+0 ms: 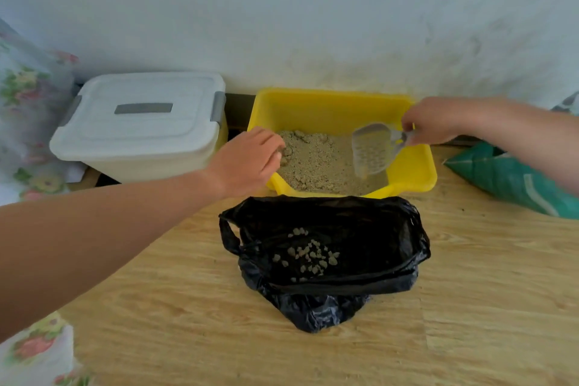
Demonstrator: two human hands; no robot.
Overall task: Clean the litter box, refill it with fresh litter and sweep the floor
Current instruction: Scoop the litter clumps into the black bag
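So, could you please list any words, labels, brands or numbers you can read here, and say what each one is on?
No text can be read.
The grey plate on the white lid: blank, or too blurred to tell.
The green bag: pale marks, too blurred to read as letters.
The litter box, scoop and black bag: no print shows.

One yellow litter box (332,94) and one white lidded bin (141,122) stood along the far edge of the floor (470,291). One slotted scoop (369,150), one black plastic bag (360,219) and, at the right edge, one green sack (513,182) completed the scene. Two hands showed: the left hand (247,160) and the right hand (435,121). The clumps (310,252) in the bag were too many to count with certainty.
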